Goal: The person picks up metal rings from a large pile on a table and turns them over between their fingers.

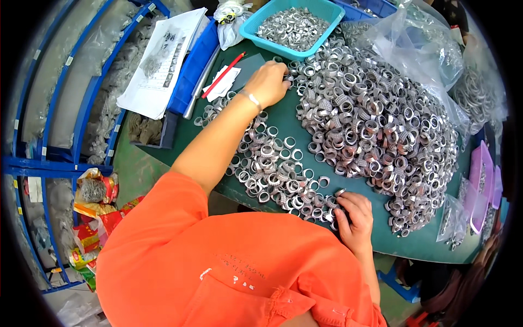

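Orange cloth of the person's shirt [229,272] fills the lower middle, nearest the lens, hiding the near edge of the green counter [283,122]. Just past it the right hand [354,218] rests at the counter's near rim, fingers curled down onto the metal rings of the smaller, thinner spread [272,163]; whether it pinches one I cannot tell. The left hand [268,82], a thin band at its wrist, reaches far across the counter, fingers bent onto rings at the edge of the big heaped pile [376,125], its grip hidden by the back of the hand. The left forearm lies over the thin spread and covers part of it. Beyond stands a teal basket [248,27] holding more rings. A red pen [223,75] lies on white slips beside a blue tray [193,68] with a printed sheet [158,60]. Clear plastic bags [419,43] crowd the pile's far right side, and blue shelving [54,109] curves along the left.
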Demonstrator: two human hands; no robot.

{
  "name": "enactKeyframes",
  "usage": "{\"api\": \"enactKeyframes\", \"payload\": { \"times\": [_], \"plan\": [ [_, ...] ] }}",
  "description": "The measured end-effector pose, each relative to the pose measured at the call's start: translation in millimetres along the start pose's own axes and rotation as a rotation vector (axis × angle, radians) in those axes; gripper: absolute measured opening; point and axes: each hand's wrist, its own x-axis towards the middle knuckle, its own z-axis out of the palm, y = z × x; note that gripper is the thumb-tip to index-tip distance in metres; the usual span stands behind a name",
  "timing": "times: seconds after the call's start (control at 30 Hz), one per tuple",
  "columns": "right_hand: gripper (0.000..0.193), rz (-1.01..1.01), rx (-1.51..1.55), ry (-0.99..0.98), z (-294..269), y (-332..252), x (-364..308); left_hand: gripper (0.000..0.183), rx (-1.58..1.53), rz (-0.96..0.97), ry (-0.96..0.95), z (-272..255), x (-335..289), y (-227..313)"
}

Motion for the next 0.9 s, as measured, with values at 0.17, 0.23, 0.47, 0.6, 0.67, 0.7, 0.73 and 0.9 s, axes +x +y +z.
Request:
{"api": "enactKeyframes", "payload": {
  "times": [0.17, 0.23, 0.47, 0.6, 0.67, 0.7, 0.73, 0.9],
  "plan": [
    [0.024, 0.022, -0.01, 0.028, 0.6, 2.0, -4.7, 0.018, 0.091, 0.042, -0.233, 4.0, 16.3, -1.3],
    [0.024, 0.032, -0.002, 0.037, 3.2, 0.8, -5.2, 0.018, 0.04, 0.01, -0.243, 1.1, 9.5, 1.3],
    [0.024, 0.028, 0.004, 0.016, -0.3, 1.8, -3.4, 0.035, -0.806, -0.23, -0.215, -19.7, -36.1, 31.4],
    [0.023, 0.025, 0.005, 0.01, -1.2, 1.0, -3.2, 0.033, -0.992, -0.222, -0.322, -28.0, -50.5, 39.7],
    [0.023, 0.024, 0.009, 0.007, -0.1, 0.7, -2.8, 0.033, -1.049, -0.186, -0.316, -30.6, -53.4, 42.0],
    [0.023, 0.02, 0.01, 0.009, -0.3, 1.0, -2.2, 0.032, -1.056, -0.179, -0.322, -33.2, -53.7, 43.3],
    [0.023, 0.02, 0.01, 0.004, -0.5, 0.8, -1.6, 0.032, -1.059, -0.183, -0.32, -35.3, -54.4, 44.0],
    [0.023, 0.025, 0.002, -0.001, 0.1, 0.6, -1.7, 0.029, -0.916, -0.024, -0.36, -52.1, -57.4, 40.7]
  ]
}}
